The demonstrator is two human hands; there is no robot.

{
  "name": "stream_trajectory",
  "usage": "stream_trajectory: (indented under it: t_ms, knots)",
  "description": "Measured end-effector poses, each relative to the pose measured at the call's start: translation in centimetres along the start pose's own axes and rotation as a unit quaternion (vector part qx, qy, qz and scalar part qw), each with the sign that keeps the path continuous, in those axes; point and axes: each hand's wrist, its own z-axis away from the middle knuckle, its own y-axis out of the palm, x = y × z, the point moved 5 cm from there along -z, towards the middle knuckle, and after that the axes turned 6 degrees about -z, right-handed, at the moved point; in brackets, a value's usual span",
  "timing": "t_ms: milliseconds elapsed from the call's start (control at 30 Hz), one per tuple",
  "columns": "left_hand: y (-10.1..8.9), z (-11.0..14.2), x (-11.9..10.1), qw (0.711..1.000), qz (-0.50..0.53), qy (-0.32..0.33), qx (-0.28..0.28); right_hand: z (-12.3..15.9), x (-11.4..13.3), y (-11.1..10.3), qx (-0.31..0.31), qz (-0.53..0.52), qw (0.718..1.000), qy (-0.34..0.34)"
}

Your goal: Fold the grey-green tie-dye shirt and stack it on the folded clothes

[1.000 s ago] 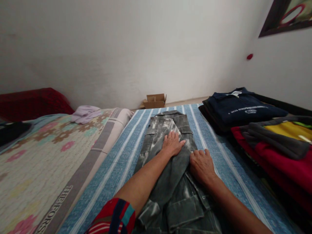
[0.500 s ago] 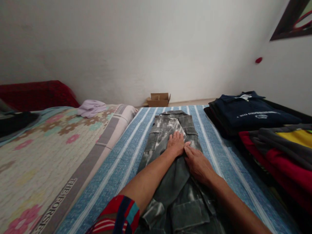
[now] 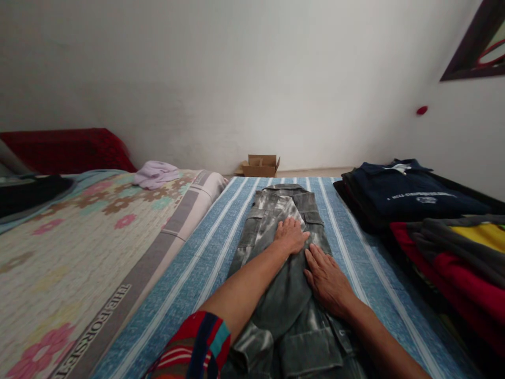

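A dark grey denim jacket or similar garment, mottled with pale patches and fitted with flap pockets, lies lengthwise before me with one long part laid over its middle. My left hand rests flat on its upper middle, fingers pointing away and thumb stretched to the right. Close beside it, a little lower, my right hand lies palm down along the garment's right side, fingers extended. Both hands touch the cloth and neither grips it. The near end of the garment runs out of the bottom of the view.
Under the garment is a blue striped sheet. Folded clothes stand at the right: a navy collared top on a dark stack and a red and grey pile. A flowered bed cover with a lilac cloth lies left. A cardboard box sits by the wall.
My right hand has let go of the cloth it pinched beside my left thumb, moved slightly down and right, and flattened. My left hand stays nearly in place. The view has shifted slightly.
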Motion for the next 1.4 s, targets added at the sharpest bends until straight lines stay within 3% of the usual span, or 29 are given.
stream_trajectory:
  t_ms: [133, 333, 467, 667, 833, 967, 1133, 1267, 1400]
  knots:
    - [-0.6, -1.3, 0.8, 0.999, -0.006, 0.01, -0.031, 0.0, 0.1, -0.1, 0.013, 0.001, 1.0, 0.007]
    - [-0.3, -4.8, 1.9, 1.0, 0.011, 0.008, 0.022, -0.1, 0.0, 0.1, 0.012, -0.001, 1.0, 0.013]
    - [-0.1, -6.3, 2.2, 0.999, 0.011, -0.01, 0.028, -0.1, -0.2, 0.4, -0.007, -0.005, 1.0, 0.005]
    - [0.2, -7.0, 2.2, 0.999, 0.015, -0.018, 0.036, 0.0, -0.1, 0.2, -0.006, -0.01, 1.0, 0.009]
    - [-2.0, -6.1, 1.8, 0.999, 0.007, -0.011, 0.031, 0.2, 0.0, -0.1, 0.002, -0.004, 1.0, 0.012]
    - [-4.8, -1.8, 1.3, 0.998, -0.012, 0.058, 0.036, 0.3, 0.0, -0.2, -0.001, -0.002, 1.0, 0.005]
    - [-6.3, 9.1, 2.1, 0.989, -0.015, 0.135, 0.057, 0.3, -0.2, 0.1, -0.004, 0.01, 1.0, -0.004]
    - [-6.3, 17.8, 2.8, 0.995, 0.016, 0.097, 0.035, 0.2, -0.5, 0.5, -0.013, 0.02, 1.0, -0.012]
    - [-4.3, 21.9, 2.3, 0.994, 0.037, 0.048, 0.096, 0.2, -0.8, 0.9, -0.025, 0.015, 0.999, -0.02]
